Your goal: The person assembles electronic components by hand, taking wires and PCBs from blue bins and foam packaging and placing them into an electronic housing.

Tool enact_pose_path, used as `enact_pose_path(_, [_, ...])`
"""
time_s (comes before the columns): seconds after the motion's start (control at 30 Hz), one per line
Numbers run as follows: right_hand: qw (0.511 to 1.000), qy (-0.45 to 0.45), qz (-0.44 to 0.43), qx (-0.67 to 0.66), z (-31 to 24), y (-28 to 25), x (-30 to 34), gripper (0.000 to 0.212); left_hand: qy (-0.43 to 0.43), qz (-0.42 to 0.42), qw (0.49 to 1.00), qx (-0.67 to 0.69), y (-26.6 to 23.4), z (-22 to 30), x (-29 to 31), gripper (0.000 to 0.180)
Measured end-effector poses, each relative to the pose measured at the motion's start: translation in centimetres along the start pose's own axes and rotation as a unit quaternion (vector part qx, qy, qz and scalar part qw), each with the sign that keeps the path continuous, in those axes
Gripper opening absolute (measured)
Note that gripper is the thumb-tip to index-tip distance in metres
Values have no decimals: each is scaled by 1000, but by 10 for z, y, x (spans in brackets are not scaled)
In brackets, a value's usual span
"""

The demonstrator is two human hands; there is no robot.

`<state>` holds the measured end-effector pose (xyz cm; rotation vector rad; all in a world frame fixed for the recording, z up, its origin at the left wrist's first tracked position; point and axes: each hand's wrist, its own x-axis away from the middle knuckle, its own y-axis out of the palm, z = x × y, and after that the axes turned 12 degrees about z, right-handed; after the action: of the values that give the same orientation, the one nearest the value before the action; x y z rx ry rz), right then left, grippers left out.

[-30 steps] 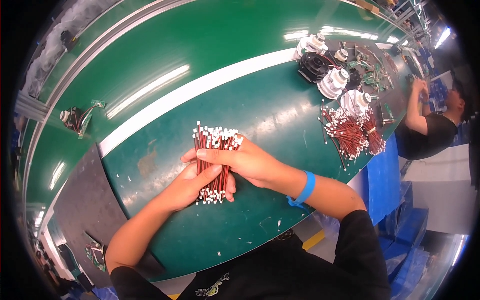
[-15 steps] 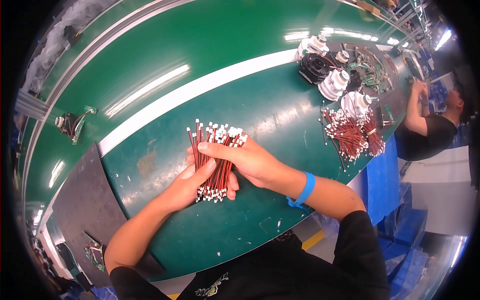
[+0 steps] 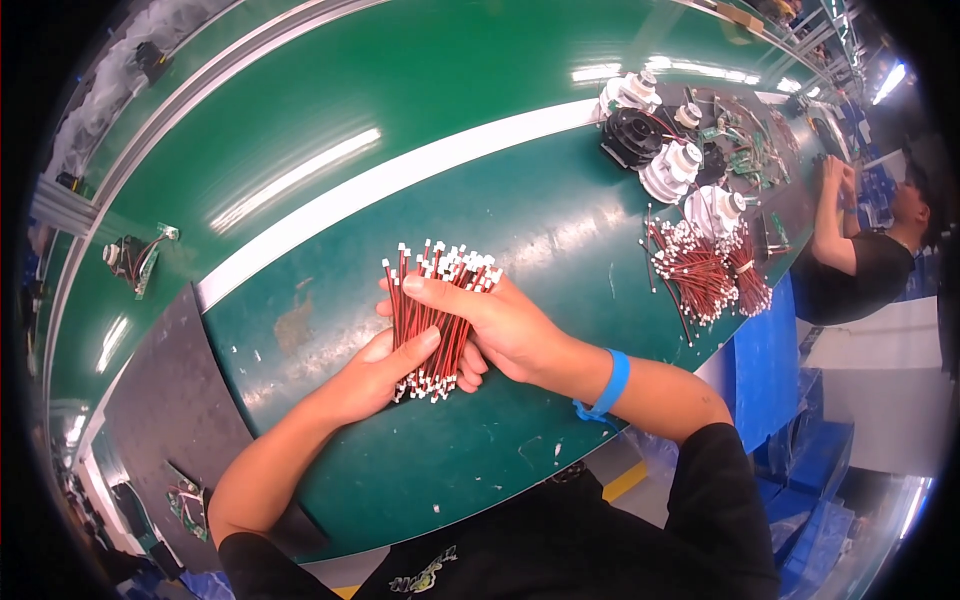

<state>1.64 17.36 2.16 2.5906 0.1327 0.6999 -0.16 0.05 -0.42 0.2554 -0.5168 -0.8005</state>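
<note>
Between my hands, above the green work table [image 3: 540, 440], is a bundle of short red and black wire cables [image 3: 440, 345] with white plug connectors at both ends. My left hand [image 3: 385, 368] wraps round the lower part, its thumb lying across the wires and its fingertips showing on the far side. Higher up, my right hand [image 3: 505, 325] grips the bundle, thumb pressed over it near the upper connectors. A blue band circles my right wrist. Most of the fingers behind the bundle are hidden.
Loose and banded wire cables [image 3: 695, 270] lie at the right. Behind them stand white motor units [image 3: 670, 172], a black fan housing [image 3: 632, 138] and circuit boards. A motor with a board [image 3: 135, 262] rests on the green conveyor belt [image 3: 450, 50]. A co-worker [image 3: 860, 245] is at far right.
The motor with its board on the belt has shifted slightly left and down. My hands keep hold of the bundle, with the right thumb moved a little.
</note>
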Motion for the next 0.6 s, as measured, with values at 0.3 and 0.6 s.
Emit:
enact_pose_path(0.3, [1000,17,-19,-12,-3,2,1,37,-7,-6,1000,-18,-2,-3,0,33])
enact_pose_path(0.6, [1000,11,-11,3,0,4,4,33,3,-38,994,-104,0,-4,1,20])
